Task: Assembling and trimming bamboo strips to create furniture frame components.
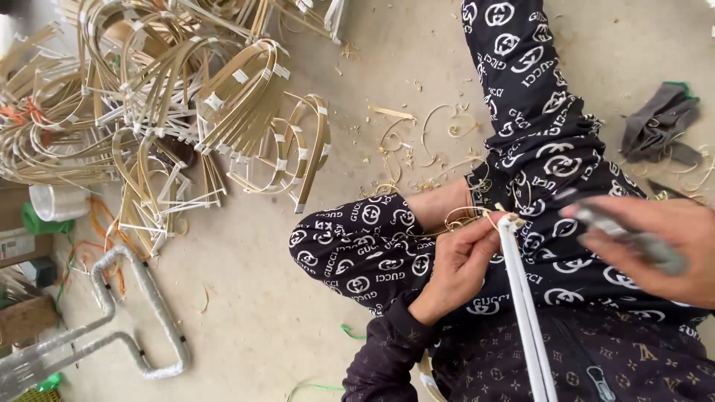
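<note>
A pale strip (526, 313), long, flat and smooth, runs up from the lower edge over the lap to the left hand (456, 266), whose grip pinches the strip's top end between thumb and fingertips. Thin curled shavings (463, 217) sit just above that end, against the dark patterned trousers (551, 160). The right hand (655, 246) is blurred; its grip is closed around a slim grey knife (633, 237), held just right of the strip. On the dusty concrete floor (253, 298) lies a heap of bent, taped cane hoops (186, 112), and near it a bent grey tube (138, 298).
</note>
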